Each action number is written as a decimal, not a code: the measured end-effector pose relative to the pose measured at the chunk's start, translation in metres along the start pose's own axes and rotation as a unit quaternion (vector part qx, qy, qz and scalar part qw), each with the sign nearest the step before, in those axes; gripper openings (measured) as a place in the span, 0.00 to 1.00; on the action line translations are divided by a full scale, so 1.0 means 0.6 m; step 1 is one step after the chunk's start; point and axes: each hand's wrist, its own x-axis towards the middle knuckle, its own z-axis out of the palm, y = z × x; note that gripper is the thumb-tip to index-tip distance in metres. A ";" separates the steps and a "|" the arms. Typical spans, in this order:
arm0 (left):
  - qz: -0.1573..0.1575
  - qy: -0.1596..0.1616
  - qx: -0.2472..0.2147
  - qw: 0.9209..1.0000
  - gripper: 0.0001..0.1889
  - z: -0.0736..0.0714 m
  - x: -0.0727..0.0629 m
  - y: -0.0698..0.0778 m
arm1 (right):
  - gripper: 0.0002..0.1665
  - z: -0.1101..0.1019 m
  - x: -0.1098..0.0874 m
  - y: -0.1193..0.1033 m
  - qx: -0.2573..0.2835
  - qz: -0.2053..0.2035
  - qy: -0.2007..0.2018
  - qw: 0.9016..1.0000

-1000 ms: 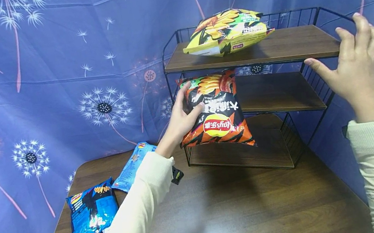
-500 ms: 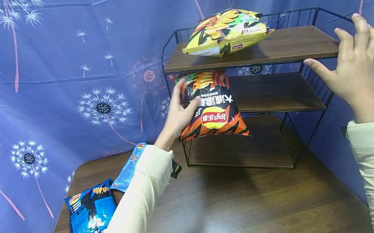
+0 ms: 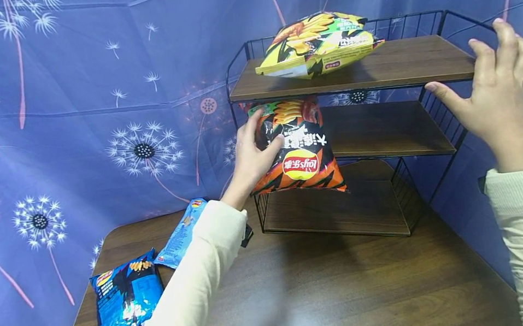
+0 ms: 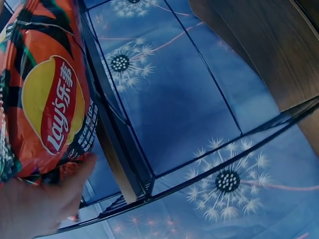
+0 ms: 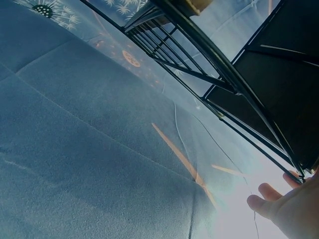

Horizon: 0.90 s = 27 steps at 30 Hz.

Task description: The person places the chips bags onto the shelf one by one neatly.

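An orange-and-black potato chip bag (image 3: pixel 300 149), printed upside down in the head view, stands at the left of the middle shelf opening. My left hand (image 3: pixel 252 160) grips its left side, thumb on the front. In the left wrist view, the bag (image 4: pixel 52 104) fills the left edge above my fingers (image 4: pixel 75 181). A three-tier shelf rack (image 3: pixel 355 83) of dark wood and black wire is around it. My right hand (image 3: pixel 501 90) holds the rack's top right corner, thumb at the front edge and fingers at the side rail. How deep the bag reaches inside is hidden.
On the top tier lies a yellow chip bag (image 3: pixel 317 45). Two blue bags, one darker (image 3: pixel 128 301) and one lighter (image 3: pixel 182 234), lie on the wooden table (image 3: pixel 358 293) at left. A small black item (image 3: pixel 247 236) is partly behind my left sleeve. Patterned curtain (image 3: pixel 84 98) hangs behind.
My left hand and the orange-and-black chip bag have moved slightly up and left, against the middle shelf opening. My right hand stays at the rack's corner.
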 end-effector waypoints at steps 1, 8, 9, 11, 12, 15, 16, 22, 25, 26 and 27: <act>-0.002 0.005 0.004 1.000 0.34 0.000 -0.001 0.001 | 0.59 0.000 0.000 0.000 0.000 0.001 0.000 1.000; 0.001 0.034 0.039 0.999 0.30 0.003 -0.007 0.005 | 0.59 0.000 -0.001 0.000 0.002 0.005 -0.002 1.000; 0.003 0.039 0.044 0.998 0.29 0.004 -0.008 0.006 | 0.59 0.000 -0.001 0.000 0.002 0.004 -0.002 1.000; 0.010 0.050 0.056 0.997 0.28 0.004 -0.010 0.006 | 0.59 0.000 -0.001 0.000 0.001 0.002 -0.002 1.000; 0.014 0.056 0.062 0.996 0.27 0.005 -0.010 0.006 | 0.59 0.000 -0.001 0.000 0.002 0.003 -0.002 1.000; 0.026 0.071 0.089 0.993 0.25 0.005 -0.010 0.007 | 0.59 0.001 0.000 0.000 0.005 0.000 0.002 1.000; 0.029 0.072 0.097 0.992 0.25 0.005 -0.009 0.008 | 0.59 0.001 0.000 0.000 0.006 -0.002 0.004 1.000; 0.003 0.035 0.135 0.990 0.24 0.004 -0.011 0.012 | 0.60 0.001 0.000 0.001 0.010 -0.006 0.010 1.000; -0.020 0.003 0.138 0.990 0.25 0.003 -0.012 0.015 | 0.60 0.001 0.000 0.001 0.009 -0.005 0.008 1.000; -0.028 -0.010 0.137 0.990 0.26 0.002 -0.013 0.017 | 0.60 0.001 0.000 0.001 0.008 -0.007 0.008 1.000; -0.037 -0.024 0.136 0.990 0.27 0.001 -0.013 0.018 | 0.60 0.001 0.000 0.002 0.008 -0.007 0.008 1.000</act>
